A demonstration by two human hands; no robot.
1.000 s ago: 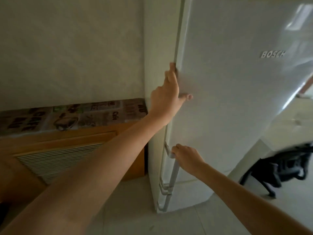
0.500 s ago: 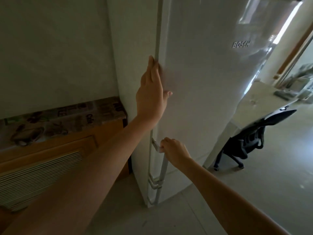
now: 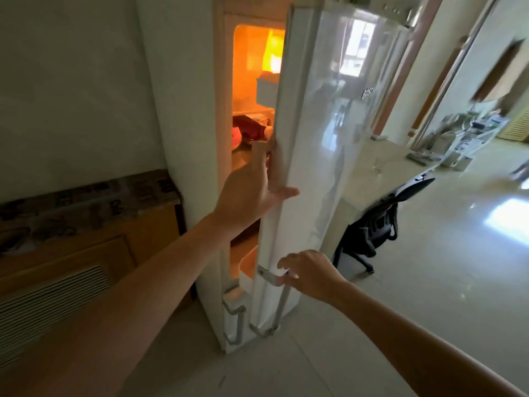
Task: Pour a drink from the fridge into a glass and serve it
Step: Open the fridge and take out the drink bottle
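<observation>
The white fridge (image 3: 183,110) stands ahead with its upper door (image 3: 320,167) swung partly out. The inside glows orange. On a shelf lie a dark red package (image 3: 249,127) and a pink item (image 3: 236,138); a white door bin (image 3: 267,87) sits higher up. No drink or glass can be made out. My left hand (image 3: 252,187) grips the door's free edge, fingers behind it and thumb on the front. My right hand (image 3: 306,273) holds the top of the metal door handle (image 3: 279,308) loosely between thumb and curled fingers.
A wooden radiator cover (image 3: 86,253) with a printed top stands against the wall at left. A white desk (image 3: 395,161) and a black office chair (image 3: 372,233) are behind the door at right. Cluttered shelves (image 3: 472,130) stand far right. A lower freezer handle (image 3: 237,319) is below.
The fridge door, closed before, has swung out and the lit interior shows. My left hand went from lying on the door's front to gripping its edge. My right hand's grip loosened.
</observation>
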